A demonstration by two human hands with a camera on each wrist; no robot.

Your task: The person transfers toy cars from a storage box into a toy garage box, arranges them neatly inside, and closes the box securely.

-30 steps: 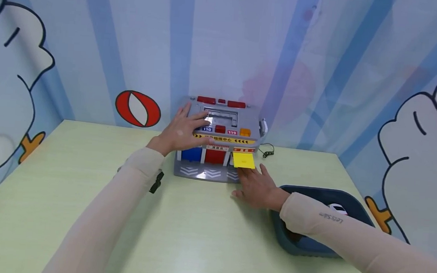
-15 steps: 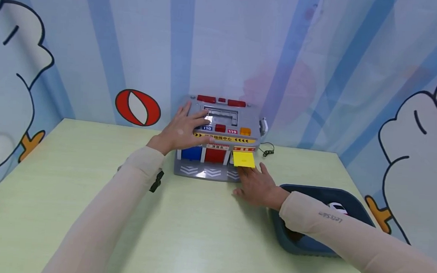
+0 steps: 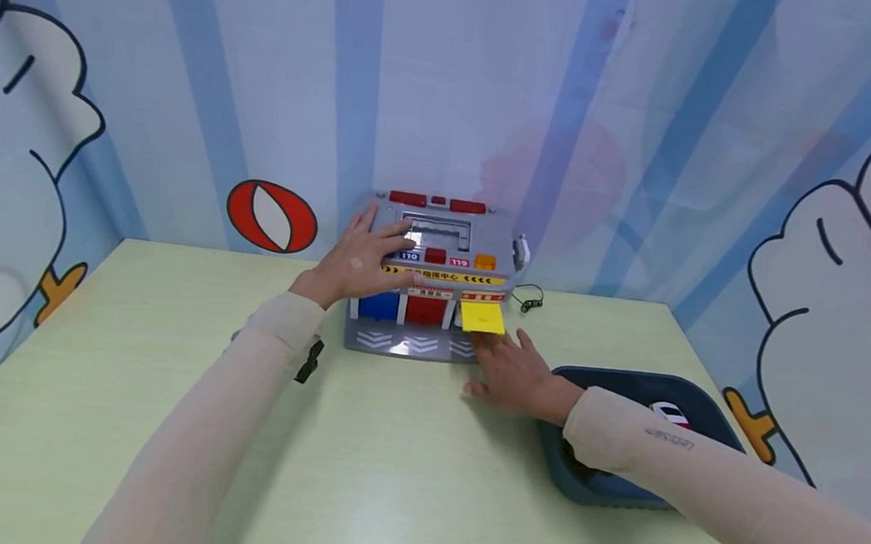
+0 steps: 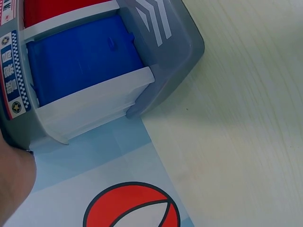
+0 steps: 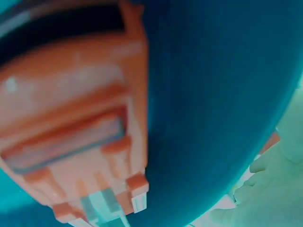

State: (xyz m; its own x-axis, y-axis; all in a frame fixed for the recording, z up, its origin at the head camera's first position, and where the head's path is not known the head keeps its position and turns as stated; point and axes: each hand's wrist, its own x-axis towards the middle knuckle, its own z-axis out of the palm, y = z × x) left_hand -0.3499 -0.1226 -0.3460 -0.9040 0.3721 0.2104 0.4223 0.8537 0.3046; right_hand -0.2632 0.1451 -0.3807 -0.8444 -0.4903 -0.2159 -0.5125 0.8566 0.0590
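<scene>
Garage (image 3: 443,276) sat at twelve o'clock, seemingly steadied by the left hand's (image 3: 357,260) spread fingers, while the right hand (image 3: 512,372), grasping nothing visible, reached straight-fingered under the four-o'clock yellow flap (image 3: 483,317).

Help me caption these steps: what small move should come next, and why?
Probably slide the right hand back: it reaches partly beneath the raised yellow flap, where it could block closing, while the left hand rests on the toy station.

Blue bin (image 3: 616,384), pale table (image 3: 393,469), striped backdrop (image 3: 446,98), probably cloth.
</scene>
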